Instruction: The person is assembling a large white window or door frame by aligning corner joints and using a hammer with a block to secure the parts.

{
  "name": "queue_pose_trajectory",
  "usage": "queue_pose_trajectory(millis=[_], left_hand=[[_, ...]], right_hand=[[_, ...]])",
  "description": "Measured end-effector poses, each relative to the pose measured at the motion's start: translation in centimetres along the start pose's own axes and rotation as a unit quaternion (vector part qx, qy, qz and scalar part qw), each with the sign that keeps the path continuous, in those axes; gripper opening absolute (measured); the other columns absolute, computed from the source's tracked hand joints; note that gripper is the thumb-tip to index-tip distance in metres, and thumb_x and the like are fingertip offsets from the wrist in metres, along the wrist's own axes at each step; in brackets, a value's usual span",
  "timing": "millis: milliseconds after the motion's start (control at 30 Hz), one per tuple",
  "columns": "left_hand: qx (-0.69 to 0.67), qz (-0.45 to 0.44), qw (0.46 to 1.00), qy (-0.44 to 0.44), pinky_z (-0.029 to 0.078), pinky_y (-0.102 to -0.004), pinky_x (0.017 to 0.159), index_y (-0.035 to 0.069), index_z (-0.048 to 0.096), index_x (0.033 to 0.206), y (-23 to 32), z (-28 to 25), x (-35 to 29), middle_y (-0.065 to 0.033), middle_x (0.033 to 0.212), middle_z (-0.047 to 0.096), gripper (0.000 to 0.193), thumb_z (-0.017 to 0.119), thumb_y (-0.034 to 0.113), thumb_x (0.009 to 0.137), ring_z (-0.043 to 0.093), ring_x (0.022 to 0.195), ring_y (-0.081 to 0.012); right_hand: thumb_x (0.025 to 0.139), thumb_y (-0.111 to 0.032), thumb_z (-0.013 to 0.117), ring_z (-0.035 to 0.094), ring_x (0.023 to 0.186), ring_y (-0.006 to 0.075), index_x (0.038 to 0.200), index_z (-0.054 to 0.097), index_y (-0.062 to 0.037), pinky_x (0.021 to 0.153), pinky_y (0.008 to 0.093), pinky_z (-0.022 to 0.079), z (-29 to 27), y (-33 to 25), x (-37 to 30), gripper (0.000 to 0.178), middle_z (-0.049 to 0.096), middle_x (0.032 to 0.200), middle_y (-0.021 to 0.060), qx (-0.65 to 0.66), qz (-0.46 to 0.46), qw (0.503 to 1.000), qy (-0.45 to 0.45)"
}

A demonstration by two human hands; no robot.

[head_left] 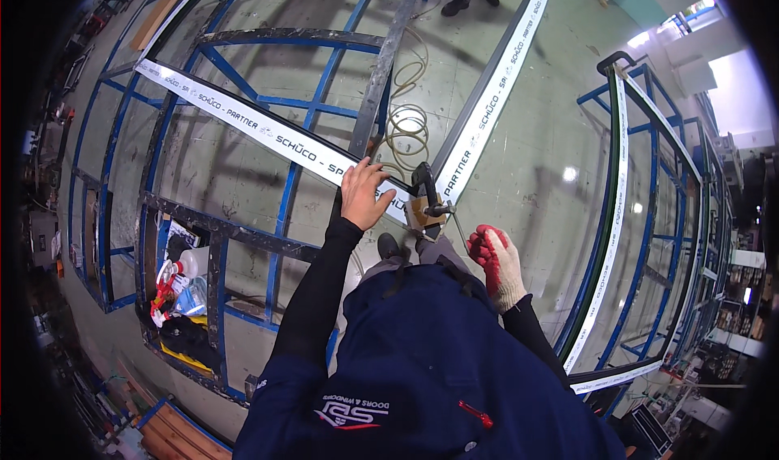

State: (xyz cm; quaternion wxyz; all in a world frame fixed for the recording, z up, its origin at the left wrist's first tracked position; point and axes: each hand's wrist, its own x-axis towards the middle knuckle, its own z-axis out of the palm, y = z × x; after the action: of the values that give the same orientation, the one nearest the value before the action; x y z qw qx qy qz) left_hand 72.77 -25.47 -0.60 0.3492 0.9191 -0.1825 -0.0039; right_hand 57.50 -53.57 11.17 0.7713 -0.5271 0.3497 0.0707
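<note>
Two long frame profiles (pixel 304 151) covered in printed white film meet in a corner just in front of me. A dark screw clamp (pixel 424 186) sits over that corner, with a tan block (pixel 422 215) under its jaw. My left hand (pixel 367 194), bare, lies on the left profile beside the clamp, fingers stretched out and slightly spread. My right hand (pixel 497 264) wears a white glove with a red palm. Its fingers are curled at the end of the clamp's thin metal handle bar (pixel 459 230); the exact grip is partly hidden.
Blue steel trestles (pixel 280 208) with dark, worn tops support the frame. A shelf at left holds spray bottles (pixel 166 285). Coiled hose (pixel 408 131) lies on the floor beyond the corner. Another film-covered frame (pixel 610 257) stands at right. A person's shoes (pixel 456 6) show at the far side.
</note>
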Motion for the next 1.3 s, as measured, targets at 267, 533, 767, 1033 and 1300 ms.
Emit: queue_pose_trajectory(millis=[267, 533, 767, 1033, 1300], left_hand=[[-0.008, -0.009, 1.000, -0.024, 0.012, -0.0561, 0.127, 0.011, 0.068, 0.129, 0.1, -0.1, -0.4, -0.0141, 0.153, 0.052, 0.056, 0.078, 0.044, 0.085, 0.027, 0.156, -0.0366], [0.016, -0.095, 0.995, 0.013, 0.001, -0.0603, 0.127, 0.004, 0.018, 0.164, 6.4, 5.1, -6.6, -0.0323, 0.171, 0.004, 0.129, 0.088, 0.061, 0.071, 0.001, 0.159, -0.0482], [-0.147, -0.351, 0.924, 0.043, 0.015, -0.0573, 0.127, 0.008, -0.010, 0.166, 8.8, 6.4, -6.7, -0.0391, 0.167, -0.001, 0.156, 0.099, 0.049, 0.062, 0.004, 0.157, -0.0528], [-0.193, -0.296, 0.932, 0.081, 0.022, -0.0556, 0.126, 0.007, -0.009, 0.166, 8.7, 8.2, -6.5, -0.0383, 0.164, 0.013, 0.151, 0.100, 0.033, 0.063, 0.016, 0.154, -0.0533], [-0.159, -0.308, 0.937, 0.045, 0.024, -0.0605, 0.123, 0.012, -0.002, 0.167, 9.1, 7.9, -6.2, -0.0436, 0.159, 0.017, 0.149, 0.098, 0.046, 0.062, 0.019, 0.151, -0.0559]], right_hand=[[0.107, -0.029, 0.063, 0.071, 0.101, 0.0221, 0.123, 0.063, 0.0021, 0.096, 0.0358, 0.056, 0.1, -1.3, -0.4, 0.035, 0.070, 0.111, 0.0119, -0.058, -0.025, 0.998, -0.017], [0.108, -0.024, 0.060, 0.071, 0.101, 0.0208, 0.124, 0.062, 0.0041, 0.096, 0.0347, 0.056, -0.4, -0.6, -0.5, 0.032, 0.070, 0.111, 0.0123, -0.060, -0.019, 0.998, -0.017], [0.108, -0.023, 0.061, 0.071, 0.101, 0.0195, 0.125, 0.062, 0.0049, 0.096, 0.0335, 0.056, -0.8, 0.6, 0.0, 0.032, 0.070, 0.110, 0.0120, -0.065, -0.008, 0.997, -0.028], [0.109, -0.025, 0.060, 0.071, 0.101, 0.0201, 0.125, 0.063, 0.0013, 0.095, 0.0342, 0.055, -0.2, 0.1, 0.6, 0.031, 0.072, 0.110, 0.0110, -0.072, -0.010, 0.997, -0.034], [0.111, -0.026, 0.056, 0.068, 0.108, 0.0182, 0.128, 0.063, 0.0012, 0.100, 0.0343, 0.053, 2.5, -1.8, 1.4, 0.033, 0.071, 0.116, 0.0095, -0.035, -0.066, 0.994, -0.075]])
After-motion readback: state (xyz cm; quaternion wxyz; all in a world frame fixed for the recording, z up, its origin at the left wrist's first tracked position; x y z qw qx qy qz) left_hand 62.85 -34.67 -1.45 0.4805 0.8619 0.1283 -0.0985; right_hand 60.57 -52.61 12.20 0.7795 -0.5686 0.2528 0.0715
